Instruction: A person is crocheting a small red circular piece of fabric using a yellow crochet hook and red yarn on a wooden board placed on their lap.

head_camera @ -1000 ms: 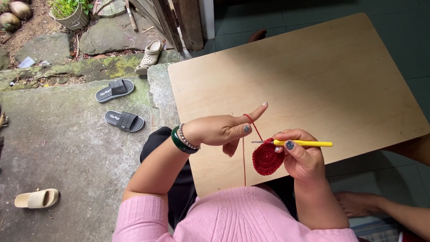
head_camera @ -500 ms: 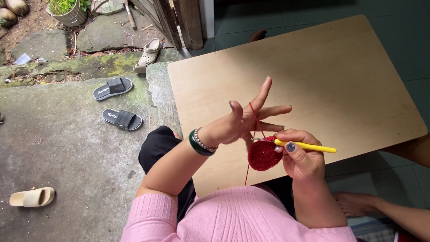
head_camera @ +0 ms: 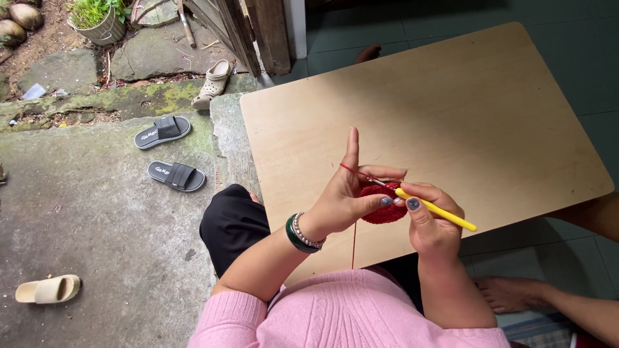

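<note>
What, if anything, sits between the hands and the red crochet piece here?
Nothing visible. The left hand pinches the red crochet piece directly, red yarn running over its raised index finger. The right hand holds the yellow crochet hook, its tip at the piece.

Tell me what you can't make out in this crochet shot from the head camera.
- Red crochet piece: mostly covered by the left hand and right hand; its shape is unclear.
- Hook tip of the yellow crochet hook: too small and thin to tell which loop it enters.
- Red yarn: runs down behind the pink sweater; its source is hidden.
- Bare foot at lower right: its owner is cut off by the frame edge.
</note>
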